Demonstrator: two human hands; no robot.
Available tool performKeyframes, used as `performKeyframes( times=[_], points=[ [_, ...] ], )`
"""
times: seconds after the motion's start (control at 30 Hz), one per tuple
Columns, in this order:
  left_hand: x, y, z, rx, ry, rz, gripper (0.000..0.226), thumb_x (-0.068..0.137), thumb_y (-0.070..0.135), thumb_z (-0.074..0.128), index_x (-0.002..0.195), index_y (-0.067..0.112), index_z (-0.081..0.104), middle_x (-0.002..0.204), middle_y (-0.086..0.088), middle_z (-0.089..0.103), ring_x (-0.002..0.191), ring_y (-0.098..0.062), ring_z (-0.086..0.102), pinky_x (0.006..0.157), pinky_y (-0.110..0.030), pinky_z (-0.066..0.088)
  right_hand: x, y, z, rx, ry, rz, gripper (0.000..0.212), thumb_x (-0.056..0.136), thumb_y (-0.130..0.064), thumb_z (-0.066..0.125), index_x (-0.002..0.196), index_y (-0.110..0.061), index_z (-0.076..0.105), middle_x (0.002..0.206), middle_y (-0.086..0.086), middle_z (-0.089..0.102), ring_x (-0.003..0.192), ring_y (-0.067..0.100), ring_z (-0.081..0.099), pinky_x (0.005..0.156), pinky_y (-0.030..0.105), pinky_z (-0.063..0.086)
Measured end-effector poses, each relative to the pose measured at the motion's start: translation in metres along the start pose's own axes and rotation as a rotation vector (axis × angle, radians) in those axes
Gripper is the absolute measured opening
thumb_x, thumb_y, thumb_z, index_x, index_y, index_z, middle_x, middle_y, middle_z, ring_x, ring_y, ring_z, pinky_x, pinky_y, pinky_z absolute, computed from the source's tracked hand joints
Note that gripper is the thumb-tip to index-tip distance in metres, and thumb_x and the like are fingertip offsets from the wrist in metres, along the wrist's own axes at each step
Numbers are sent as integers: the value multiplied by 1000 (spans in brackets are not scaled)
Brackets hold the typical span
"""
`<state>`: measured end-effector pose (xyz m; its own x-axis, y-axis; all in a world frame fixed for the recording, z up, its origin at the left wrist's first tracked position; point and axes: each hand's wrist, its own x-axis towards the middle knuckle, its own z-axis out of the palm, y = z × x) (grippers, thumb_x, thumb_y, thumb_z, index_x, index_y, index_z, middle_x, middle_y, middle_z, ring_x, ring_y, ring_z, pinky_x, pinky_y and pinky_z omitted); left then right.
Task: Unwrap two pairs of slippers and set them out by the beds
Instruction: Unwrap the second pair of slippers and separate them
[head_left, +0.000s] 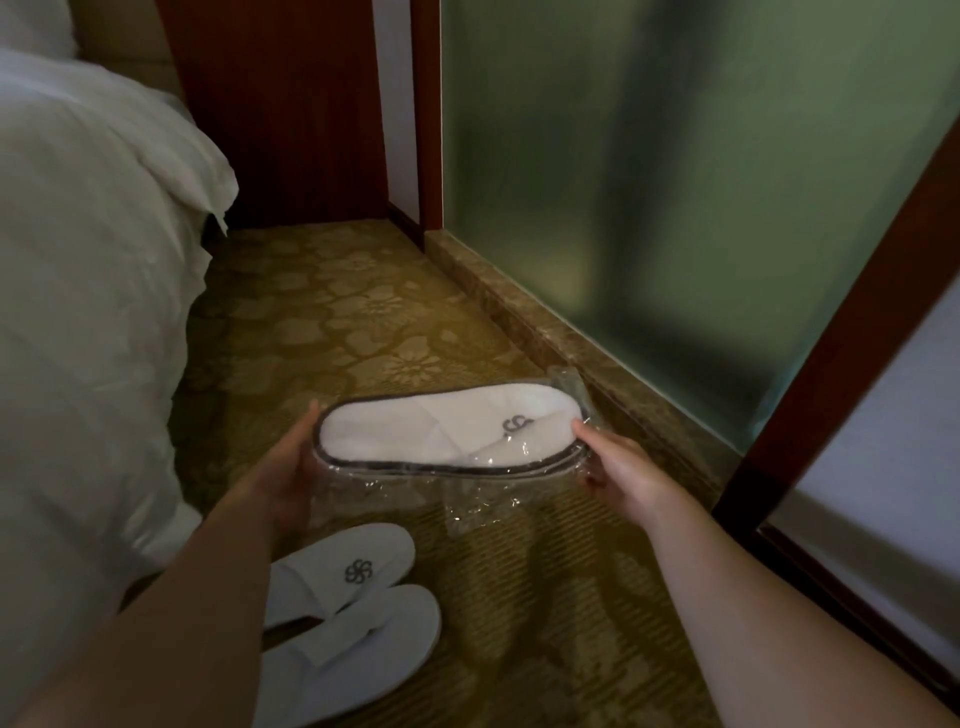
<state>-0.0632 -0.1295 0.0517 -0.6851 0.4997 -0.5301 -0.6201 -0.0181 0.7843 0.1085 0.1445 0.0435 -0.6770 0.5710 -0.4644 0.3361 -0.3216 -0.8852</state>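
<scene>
A wrapped pair of white slippers (415, 431) with dark trim and a grey logo lies flat in clear plastic, held above the carpet. My left hand (293, 462) grips its heel end on the left. My right hand (618, 467) pinches the toe end and the plastic on the right. Loose plastic wrap (483, 499) hangs below the pack. An unwrapped pair of white slippers (348, 608) sits side by side on the carpet beside the bed (88, 312), below my left forearm.
The white bedding fills the left side. A frosted glass wall (649, 182) on a stone sill (545, 332) runs along the right, with a wooden door frame (841, 332) nearer. A dark wooden panel (291, 104) stands at the back. Patterned carpet (337, 312) lies between.
</scene>
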Motion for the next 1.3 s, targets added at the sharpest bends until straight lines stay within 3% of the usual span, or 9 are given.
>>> performKeyframes(
  times=[0.17,0.27,0.4,0.53,0.73,0.83,0.93,1.03,1.3],
  points=[
    [11,-1,13,-249,-128,121,80,83,74,30,137,16,43,124,-16,60,124,-35,49,106,-53,34,-2,-5,2,163,100,-8,14,86,-33,63,91,-20,63,113,12,68,111,27,63,98,37,51],
    [15,-5,31,-235,-138,114,84,83,72,33,145,15,35,128,-11,56,122,-30,49,112,-52,30,-3,-9,11,204,154,-32,26,86,-33,63,104,-15,64,106,9,68,95,22,65,76,28,54],
    [23,-12,55,-123,-152,58,73,87,63,39,142,15,39,116,-7,62,120,-26,52,111,-47,30,-4,-13,26,166,142,-70,36,85,-34,64,114,-13,62,103,8,69,91,20,65,66,28,51],
    [20,-17,84,14,-127,8,73,86,57,50,142,11,41,137,-12,56,127,-26,52,106,-44,35,-7,-22,53,83,62,-109,31,86,-33,64,111,-14,59,101,5,69,92,21,66,75,30,53],
    [24,-14,91,-437,169,141,59,85,22,67,138,10,44,130,-15,60,102,-27,63,72,-40,54,-7,-20,87,-171,-42,-183,35,87,-39,60,112,-14,59,105,2,68,97,25,67,90,41,53],
    [26,-16,78,-410,248,142,61,84,22,68,139,13,42,134,-13,57,111,-29,61,84,-44,55,-9,-22,89,-110,-4,-198,42,88,-39,59,122,-16,51,115,4,62,90,22,65,75,37,55],
    [26,-13,67,-385,334,152,62,86,20,67,140,13,39,137,-13,53,121,-33,56,96,-50,50,-10,-25,85,-336,101,-384,52,88,-34,60,134,-17,42,127,5,53,104,21,54,85,33,46],
    [27,-10,59,-407,371,170,62,85,18,67,141,12,38,138,-14,53,120,-34,57,93,-51,51,-12,-22,79,-677,155,-644,47,84,-36,65,123,-16,50,123,1,53,110,16,50,89,29,42],
    [28,-14,67,-424,381,146,67,84,15,68,143,12,35,138,-16,52,121,-35,56,92,-50,52,-22,-7,93,-1190,0,-967,38,82,-43,64,109,-17,56,116,-2,56,108,16,49,88,29,41]
  ],
)
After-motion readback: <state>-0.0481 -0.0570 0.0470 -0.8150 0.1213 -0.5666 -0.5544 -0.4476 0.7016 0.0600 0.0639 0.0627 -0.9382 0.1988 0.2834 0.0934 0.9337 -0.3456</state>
